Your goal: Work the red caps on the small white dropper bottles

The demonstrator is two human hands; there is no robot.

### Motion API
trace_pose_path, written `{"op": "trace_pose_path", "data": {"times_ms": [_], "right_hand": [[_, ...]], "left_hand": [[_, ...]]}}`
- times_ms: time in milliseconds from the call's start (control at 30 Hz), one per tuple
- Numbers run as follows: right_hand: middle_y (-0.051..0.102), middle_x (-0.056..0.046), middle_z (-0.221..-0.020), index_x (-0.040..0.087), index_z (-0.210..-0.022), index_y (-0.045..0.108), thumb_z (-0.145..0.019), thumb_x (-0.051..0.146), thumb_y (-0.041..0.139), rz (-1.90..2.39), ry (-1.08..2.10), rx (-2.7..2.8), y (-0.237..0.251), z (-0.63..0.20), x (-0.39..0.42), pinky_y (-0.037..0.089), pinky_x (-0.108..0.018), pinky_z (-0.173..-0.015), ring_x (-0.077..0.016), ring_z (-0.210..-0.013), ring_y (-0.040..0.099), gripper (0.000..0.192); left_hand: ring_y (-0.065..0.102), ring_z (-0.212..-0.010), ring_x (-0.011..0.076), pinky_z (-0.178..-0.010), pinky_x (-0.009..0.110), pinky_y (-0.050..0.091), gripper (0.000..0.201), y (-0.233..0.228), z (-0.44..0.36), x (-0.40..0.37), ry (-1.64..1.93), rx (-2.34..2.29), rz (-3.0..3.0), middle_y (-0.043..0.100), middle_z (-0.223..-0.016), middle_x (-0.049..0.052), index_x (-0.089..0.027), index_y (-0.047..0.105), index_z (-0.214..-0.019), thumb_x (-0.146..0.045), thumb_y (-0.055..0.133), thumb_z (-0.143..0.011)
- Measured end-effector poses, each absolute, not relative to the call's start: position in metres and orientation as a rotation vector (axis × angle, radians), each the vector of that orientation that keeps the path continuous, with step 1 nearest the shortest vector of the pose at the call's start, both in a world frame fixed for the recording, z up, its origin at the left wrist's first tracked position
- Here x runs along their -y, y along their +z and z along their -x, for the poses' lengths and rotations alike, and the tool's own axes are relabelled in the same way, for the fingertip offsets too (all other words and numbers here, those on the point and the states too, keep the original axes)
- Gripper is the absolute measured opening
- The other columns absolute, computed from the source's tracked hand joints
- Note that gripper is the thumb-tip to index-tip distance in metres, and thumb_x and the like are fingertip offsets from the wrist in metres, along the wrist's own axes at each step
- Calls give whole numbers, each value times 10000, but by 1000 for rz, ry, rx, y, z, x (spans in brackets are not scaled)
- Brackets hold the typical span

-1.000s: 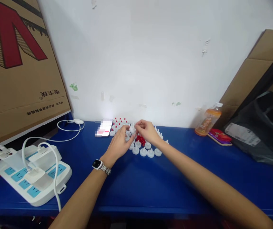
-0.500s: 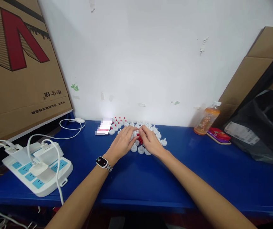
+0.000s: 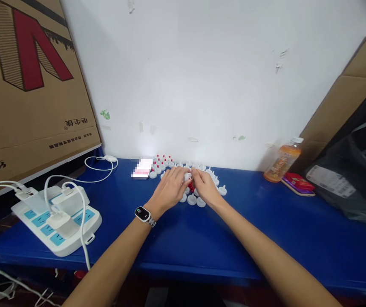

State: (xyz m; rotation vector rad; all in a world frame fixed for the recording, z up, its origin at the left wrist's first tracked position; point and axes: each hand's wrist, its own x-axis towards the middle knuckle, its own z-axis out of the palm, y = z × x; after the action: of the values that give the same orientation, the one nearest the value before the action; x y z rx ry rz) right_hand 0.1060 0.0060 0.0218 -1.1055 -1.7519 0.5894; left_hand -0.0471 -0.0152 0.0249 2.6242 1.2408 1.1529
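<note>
Left hand [image 3: 169, 189] palm-down and right hand [image 3: 206, 186] angled inward, both forearms extended, fingertips meet around one translucent white cap [image 3: 187, 176], partly hidden, above a blue surface [image 3: 183, 243]. Three nozzled caps [image 3: 192, 199] stand upright at the cluster's near edge; small red tips [image 3: 191, 186], too crowded to count, lie just beyond. Farther back, toward the pale wall [image 3: 202, 85], roughly ten red-tipped caps [image 3: 152, 174] stand grouped.

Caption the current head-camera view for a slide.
Left hand and right hand meet at a white nozzle cap over a blue table, amid small red pieces and more white caps.
</note>
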Motion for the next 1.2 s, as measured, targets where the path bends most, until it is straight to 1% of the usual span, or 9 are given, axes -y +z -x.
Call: {"op": "trace_pose_path", "data": {"times_ms": [200, 300, 400, 533, 700, 833, 967, 1067, 1200], "right_hand": [[521, 1, -594, 231, -669, 430, -998, 478, 282, 1218, 348, 1813, 30, -113, -4, 350, -273, -574, -167, -583, 499, 437], [522, 0, -598, 232, -672, 431, -1010, 468, 238, 1355, 277, 1754, 34, -128, -9, 336, -270, -571, -170, -587, 501, 455], [587, -14, -668, 222, -709, 514, -1003, 425, 311, 1467, 166, 1915, 32, -134, -16, 340, -269, -628, -176, -668, 535, 411], [661, -44, -803, 209, -751, 625, -932, 383, 504, 1477, 21, 2135, 22, -128, -23, 361, -299, -788, -205, -853, 570, 279], [679, -28, -810, 213, -943, 665, -964, 382, 433, 1364, 258, 2011, 22, -131, -22, 402, -291, -772, -180, -802, 600, 288], [682, -14, -794, 199, -1024, 636, -942, 446, 476, 1087, 650, 1886, 24, -128, -19, 450, -265, -693, -158, -744, 624, 306], [680, -10, -761, 187, -959, 633, -863, 459, 602, 910, 856, 1782, 18, -118, -18, 473, -257, -652, -151, -704, 635, 289], [683, -19, -752, 180, -896, 636, -840, 436, 624, 900, 858, 1731, 18, -116, -24, 481, -257, -643, -151, -692, 640, 262], [699, -26, -764, 169, -880, 644, -827, 322, 615, 1084, 566, 1769, 32, -118, -60, 487, -249, -682, -149, -713, 649, 164]], "left_hand": [[536, -720, 152, -691, 291, 465, 459, 17, 47, -4, 1377, -1098, -1765, 578, -862, 30, -213, 514, -991, -577, 235, -983], [450, -595, 134, -615, 277, 436, 478, 20, 63, -18, 1614, -1112, -1431, 482, -731, -3, -214, 478, -984, -544, 132, -985], [480, -648, 146, -641, 277, 445, 459, 20, 69, -18, 1545, -1136, -1583, 486, -740, -3, -214, 527, -1062, -561, 239, -976], [553, -883, 180, -827, 325, 473, 396, 13, 61, -7, 1245, -1158, -2066, 596, -1004, 44, -242, 553, -1242, -486, 397, -973], [588, -922, 194, -836, 348, 485, 450, 5, 62, -8, 1127, -1185, -2196, 626, -1081, 70, -236, 481, -1354, -440, 478, -953], [615, -960, 194, -841, 342, 493, 493, 9, 65, -8, 1185, -1174, -2154, 665, -1124, 71, -229, 435, -1347, -433, 556, -916], [635, -963, 194, -835, 342, 498, 495, 13, 63, -3, 1203, -1159, -2112, 684, -1157, 65, -245, 428, -1320, -438, 591, -894], [629, -994, 202, -821, 337, 495, 486, 13, 63, -4, 1228, -1184, -2103, 666, -1194, 70, -248, 440, -1301, -451, 597, -888], [604, -976, 215, -822, 353, 481, 380, 8, 71, -11, 1275, -1379, -2200, 648, -1110, 65, -227, 532, -1178, -450, 598, -878]]}}
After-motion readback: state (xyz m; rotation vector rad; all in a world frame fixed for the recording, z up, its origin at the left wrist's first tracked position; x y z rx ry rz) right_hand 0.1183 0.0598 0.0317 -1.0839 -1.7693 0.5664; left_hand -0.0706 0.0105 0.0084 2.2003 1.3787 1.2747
